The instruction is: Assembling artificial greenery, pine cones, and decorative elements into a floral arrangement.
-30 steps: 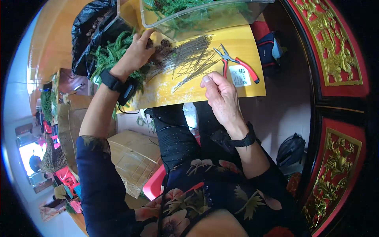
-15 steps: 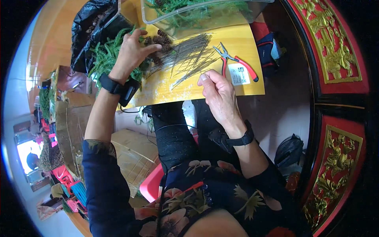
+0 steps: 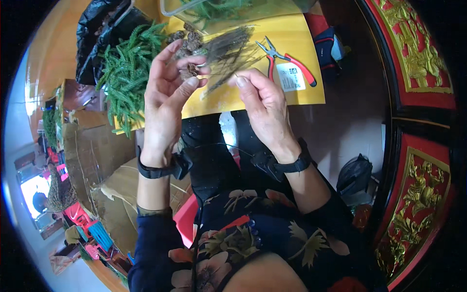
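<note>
My left hand is closed, palm turned up, with a small brown pine cone between thumb and fingers. Facing it, my right hand pinches thumb and forefinger together. Whatever sits in that pinch is too thin to make out against the dark wires behind. A loose bundle of thin dark wires lies on the yellow table top beyond both hands. More pine cones are heaped beside the wires. Right of these rest open pliers with red and black handles.
Green artificial sprigs pile up at the left, by a black plastic bag. A clear plastic bin of greenery stands at the far side. Under the pliers is a white label. A carved red-and-gold panel rises on the right.
My left hand has come back from the pine cone heap toward me, now holding a cone. The right hand has shifted slightly left and up, still pinched.
</note>
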Demonstrator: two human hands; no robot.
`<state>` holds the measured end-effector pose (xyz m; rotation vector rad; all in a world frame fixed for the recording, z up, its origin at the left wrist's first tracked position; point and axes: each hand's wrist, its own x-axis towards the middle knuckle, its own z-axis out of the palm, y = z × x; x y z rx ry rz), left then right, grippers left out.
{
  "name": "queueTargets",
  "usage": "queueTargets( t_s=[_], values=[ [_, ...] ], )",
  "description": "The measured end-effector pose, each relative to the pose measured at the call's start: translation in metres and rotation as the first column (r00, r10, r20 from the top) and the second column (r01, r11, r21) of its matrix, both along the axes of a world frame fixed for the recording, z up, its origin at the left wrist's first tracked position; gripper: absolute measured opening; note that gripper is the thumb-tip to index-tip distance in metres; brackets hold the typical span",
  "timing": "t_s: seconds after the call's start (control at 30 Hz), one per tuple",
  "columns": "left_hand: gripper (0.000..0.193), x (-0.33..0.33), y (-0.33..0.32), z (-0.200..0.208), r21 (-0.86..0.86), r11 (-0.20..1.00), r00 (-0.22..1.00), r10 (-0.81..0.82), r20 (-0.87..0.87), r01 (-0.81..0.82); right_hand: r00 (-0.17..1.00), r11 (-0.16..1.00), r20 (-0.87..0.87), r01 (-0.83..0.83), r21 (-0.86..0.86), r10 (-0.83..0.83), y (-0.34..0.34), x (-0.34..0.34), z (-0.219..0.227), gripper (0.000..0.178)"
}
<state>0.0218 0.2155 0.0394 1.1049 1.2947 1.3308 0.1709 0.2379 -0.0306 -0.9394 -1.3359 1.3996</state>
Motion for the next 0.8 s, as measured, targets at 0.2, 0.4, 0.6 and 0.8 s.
queueTargets(
  t_s=[0.2,0.4,0.6,0.8],
  values=[
    [0.056,0.006,-0.007,-0.026,0.083,0.995,0.997,0.061,-0.054,-0.056,0.999,0.993,-0.024,-0.02,0.119,0.023,-0.005,-0.004,0.008,0.009],
    [0.061,0.012,-0.012,-0.031,0.097,0.978,0.981,0.19,-0.022,-0.187,0.999,0.969,0.036,0.001,0.248,-0.01,-0.004,-0.003,0.003,0.005],
    [0.064,0.014,-0.016,-0.033,0.089,0.973,0.972,0.219,-0.081,-0.212,0.995,0.947,0.09,0.005,0.321,-0.035,-0.007,-0.002,0.005,0.006],
    [0.063,0.019,-0.018,-0.038,0.121,0.968,0.963,0.234,-0.136,-0.218,0.993,0.938,0.101,0.021,0.346,-0.059,-0.007,-0.002,0.0,0.007]
  ],
)
